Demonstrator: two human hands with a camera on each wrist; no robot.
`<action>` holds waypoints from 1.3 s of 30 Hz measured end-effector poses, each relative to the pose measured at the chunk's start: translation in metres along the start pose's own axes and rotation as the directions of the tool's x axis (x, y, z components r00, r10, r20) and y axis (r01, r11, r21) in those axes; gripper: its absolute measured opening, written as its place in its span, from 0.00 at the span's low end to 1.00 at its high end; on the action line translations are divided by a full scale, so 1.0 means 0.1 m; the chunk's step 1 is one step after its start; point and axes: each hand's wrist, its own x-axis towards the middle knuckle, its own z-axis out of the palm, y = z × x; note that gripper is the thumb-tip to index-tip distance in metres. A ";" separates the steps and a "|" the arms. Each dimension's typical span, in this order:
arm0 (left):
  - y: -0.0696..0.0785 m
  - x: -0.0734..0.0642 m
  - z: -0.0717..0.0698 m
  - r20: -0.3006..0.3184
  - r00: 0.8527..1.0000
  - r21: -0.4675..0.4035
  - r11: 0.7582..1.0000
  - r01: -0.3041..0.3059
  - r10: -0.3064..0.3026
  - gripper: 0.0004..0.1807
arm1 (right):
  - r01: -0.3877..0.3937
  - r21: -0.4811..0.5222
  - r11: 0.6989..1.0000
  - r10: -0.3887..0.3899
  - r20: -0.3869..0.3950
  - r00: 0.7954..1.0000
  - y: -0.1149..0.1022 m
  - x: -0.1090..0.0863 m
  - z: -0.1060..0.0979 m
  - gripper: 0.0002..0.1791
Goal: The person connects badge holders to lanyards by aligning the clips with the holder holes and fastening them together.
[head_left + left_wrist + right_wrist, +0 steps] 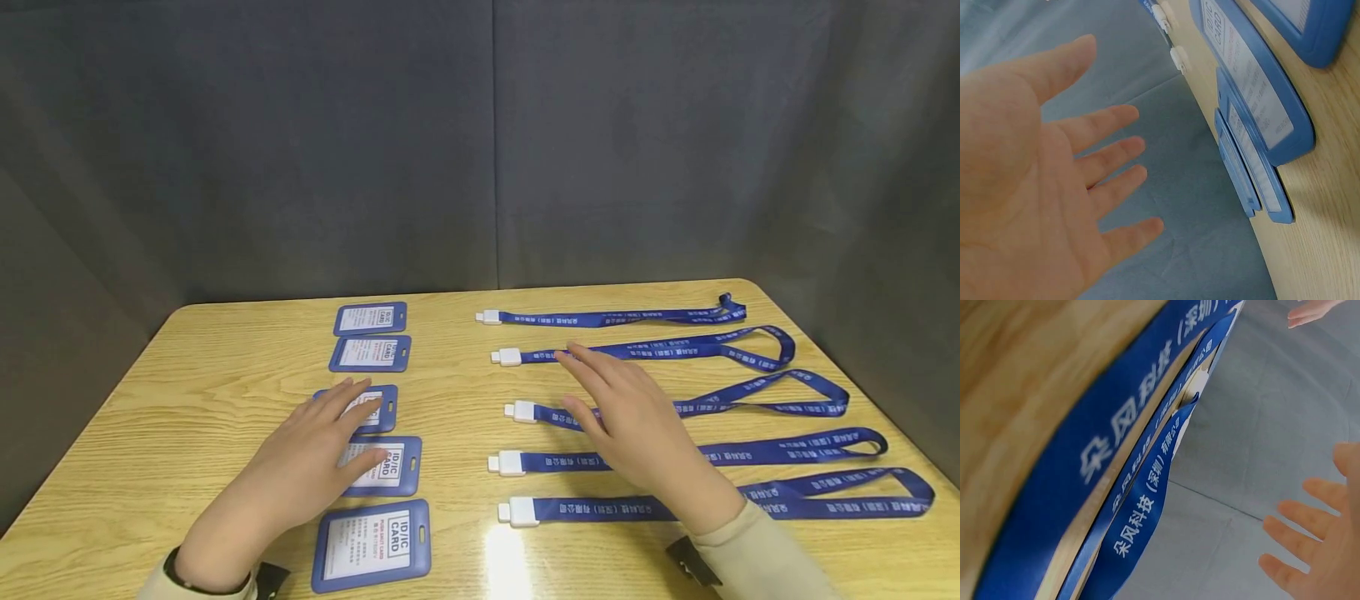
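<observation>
My left hand (315,454) hovers over the column of blue ID card holders, fingers spread and nothing held. It overlaps the third holder (387,410) and the fourth holder (405,467) in the head view. The left wrist view shows its bare palm (1016,181) beside the blue holders (1260,87). My right hand (633,417) hangs over the blue lanyards with its fingers apart and holds nothing. Beneath it run the third lanyard (750,392) and the fourth lanyard (750,454), partly hidden by hand and wrist. In the right wrist view, this hand (1322,537) appears beyond the lanyard straps (1141,512).
Two card holders (369,354) lie toward the far edge and one (375,546) lies nearest. Several lanyards lie in rows at right, white clips (510,463) pointing left, loops at the right. A grey curtain (480,150) stands behind the wooden table (187,400).
</observation>
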 end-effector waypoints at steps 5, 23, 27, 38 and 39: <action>0.03 0.01 -0.03 -0.001 1.000 -0.015 1.000 -0.003 0.003 0.28 | 0.034 -0.017 0.999 -0.034 0.001 0.999 -0.05 0.00 0.03 0.29; 0.20 -0.03 0.05 0.168 0.986 -0.125 0.992 0.032 -0.011 0.18 | 0.131 0.017 0.991 -0.132 0.091 0.987 -0.33 -0.05 0.00 0.17; 0.23 -0.05 0.11 0.219 0.976 -0.158 0.987 0.025 0.010 0.23 | 0.140 0.054 0.989 -0.147 0.145 0.979 -0.39 -0.07 -0.01 0.13; 0.35 -0.13 0.19 0.280 0.960 -0.086 0.996 0.016 0.009 0.32 | 0.180 0.136 0.974 -0.209 0.246 0.947 -0.48 -0.12 0.03 0.13; 0.35 -0.13 0.20 0.285 0.959 -0.074 0.997 0.015 0.007 0.34 | 0.186 0.139 0.973 -0.216 0.250 0.944 -0.48 -0.13 0.04 0.14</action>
